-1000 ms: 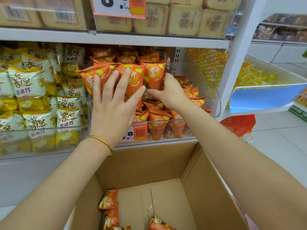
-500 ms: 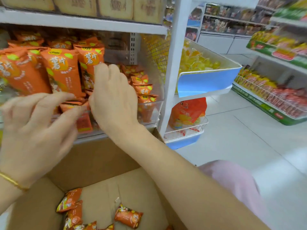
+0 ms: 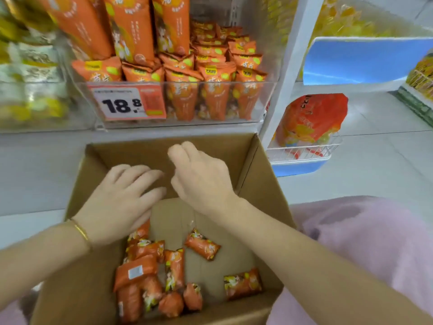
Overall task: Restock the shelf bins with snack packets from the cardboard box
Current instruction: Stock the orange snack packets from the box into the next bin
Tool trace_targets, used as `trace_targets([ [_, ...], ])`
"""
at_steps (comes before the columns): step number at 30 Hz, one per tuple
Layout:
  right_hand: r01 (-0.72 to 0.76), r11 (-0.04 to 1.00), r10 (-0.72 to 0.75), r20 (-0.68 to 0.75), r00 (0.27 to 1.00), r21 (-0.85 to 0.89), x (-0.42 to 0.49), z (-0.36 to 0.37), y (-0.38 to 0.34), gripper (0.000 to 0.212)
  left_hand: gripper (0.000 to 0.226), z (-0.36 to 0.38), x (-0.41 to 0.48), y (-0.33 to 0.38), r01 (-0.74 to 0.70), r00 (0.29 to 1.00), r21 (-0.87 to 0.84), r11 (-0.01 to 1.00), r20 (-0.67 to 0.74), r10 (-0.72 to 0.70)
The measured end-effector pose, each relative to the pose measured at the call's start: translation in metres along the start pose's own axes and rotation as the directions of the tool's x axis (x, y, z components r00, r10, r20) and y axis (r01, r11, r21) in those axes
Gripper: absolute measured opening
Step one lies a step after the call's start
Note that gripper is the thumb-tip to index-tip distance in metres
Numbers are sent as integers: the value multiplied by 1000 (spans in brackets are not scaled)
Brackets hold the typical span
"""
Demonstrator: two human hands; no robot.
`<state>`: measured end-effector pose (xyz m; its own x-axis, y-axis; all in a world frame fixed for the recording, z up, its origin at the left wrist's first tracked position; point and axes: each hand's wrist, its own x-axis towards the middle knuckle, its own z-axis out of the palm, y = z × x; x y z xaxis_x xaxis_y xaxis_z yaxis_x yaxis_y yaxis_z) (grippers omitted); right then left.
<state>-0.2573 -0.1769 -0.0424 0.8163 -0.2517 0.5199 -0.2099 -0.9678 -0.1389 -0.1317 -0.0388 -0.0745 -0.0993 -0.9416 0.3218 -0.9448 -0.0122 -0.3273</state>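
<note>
A shop, probably a grocery: packet-filled shelf bins [image 3: 178, 102] behind an 18.8 price tag [image 3: 127, 104].

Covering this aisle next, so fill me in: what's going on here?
A person is restocking. The left hand and right hand hover empty over the open cardboard box, where a scatter of orange snack packets lies on the bottom. The clear shelf bin above, with its 18.8 price tag, already looks well filled with the same packets.
</note>
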Motion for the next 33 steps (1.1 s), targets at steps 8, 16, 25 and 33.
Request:
trace_targets([
  [8, -241, 966, 219, 809, 545, -99, -62, 143, 49, 26, 26, 59, -29, -7, -56, 944, -76, 996, 320, 77],
  [16, -498, 819, 382, 919, 102, -285, -152, 234, 49, 63, 35, 105, -48, -3, 52, 917, -133, 990, 399, 6],
  [25, -897, 427, 365, 929, 54, -115, -137, 231, 56, 76, 22, 117, -55, 3, 77, 865, -137, 988, 502, 2],
  [33, -467, 871, -153, 988, 35, 152, -131, 240, 23, 80, 27, 106, -53, 6, 117, 896, -160, 980, 443, -34],
])
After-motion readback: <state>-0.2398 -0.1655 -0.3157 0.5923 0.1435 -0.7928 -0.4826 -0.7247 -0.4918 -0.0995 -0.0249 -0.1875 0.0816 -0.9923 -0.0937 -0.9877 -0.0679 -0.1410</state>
